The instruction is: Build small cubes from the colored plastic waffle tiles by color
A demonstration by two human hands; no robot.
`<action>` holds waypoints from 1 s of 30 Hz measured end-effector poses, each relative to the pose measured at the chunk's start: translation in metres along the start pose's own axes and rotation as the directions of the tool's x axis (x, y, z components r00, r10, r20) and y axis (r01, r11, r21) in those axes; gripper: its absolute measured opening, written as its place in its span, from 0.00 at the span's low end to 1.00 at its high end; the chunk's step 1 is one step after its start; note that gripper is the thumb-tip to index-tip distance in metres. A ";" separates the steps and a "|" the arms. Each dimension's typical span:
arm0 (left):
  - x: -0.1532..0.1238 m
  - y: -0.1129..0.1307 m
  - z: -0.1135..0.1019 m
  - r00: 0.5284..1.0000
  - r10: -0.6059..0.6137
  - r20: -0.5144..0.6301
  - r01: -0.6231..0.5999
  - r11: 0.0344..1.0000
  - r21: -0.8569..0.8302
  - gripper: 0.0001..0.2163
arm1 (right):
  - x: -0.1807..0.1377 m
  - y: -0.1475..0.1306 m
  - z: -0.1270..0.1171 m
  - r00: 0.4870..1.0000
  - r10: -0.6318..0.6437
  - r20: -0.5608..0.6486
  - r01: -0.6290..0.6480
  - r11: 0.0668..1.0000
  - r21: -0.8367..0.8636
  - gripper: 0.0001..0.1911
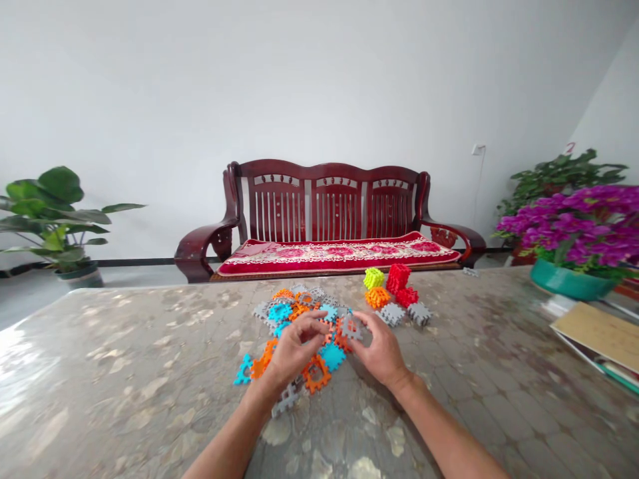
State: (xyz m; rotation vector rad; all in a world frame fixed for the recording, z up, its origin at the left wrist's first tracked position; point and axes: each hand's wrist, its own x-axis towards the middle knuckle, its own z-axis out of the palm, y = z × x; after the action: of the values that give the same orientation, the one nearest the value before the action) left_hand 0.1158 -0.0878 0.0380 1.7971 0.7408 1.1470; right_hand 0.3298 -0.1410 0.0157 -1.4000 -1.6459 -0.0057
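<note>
My right hand (380,349) grips a grey puzzle tile (351,327) with a cut-out between thumb and fingers, above the loose pile. My left hand (298,346) hovers over the pile with its fingers curved and thumb apart, and nothing shows between them. Around both hands lie notched tiles: an orange tile (316,374) with a round hole, a solid blue tile (333,357), another blue tile (279,312) and a small blue piece (243,370) at the left. A grey tile (285,401) is partly hidden by my left wrist.
Sorted stacks stand beyond my right hand: yellow-green (374,278), red (399,278), orange (377,297) and grey (419,313). On the patterned table (164,372), a teal flower pot (574,279) and a brown notebook (602,332) sit at the right. A wooden bench (334,193) stands behind.
</note>
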 end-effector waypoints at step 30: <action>-0.010 -0.043 -0.117 0.721 -0.309 -0.620 0.678 0.502 0.538 0.19 | 0.009 0.069 -0.027 0.999 0.023 0.047 -0.001 0.904 -0.427 0.26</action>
State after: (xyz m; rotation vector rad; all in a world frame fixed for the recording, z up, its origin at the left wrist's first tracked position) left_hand 0.0032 -0.0358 0.0211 1.6828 2.1519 0.8767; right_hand 0.4010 -0.1249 -0.0004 -1.7492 -1.7460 -0.3462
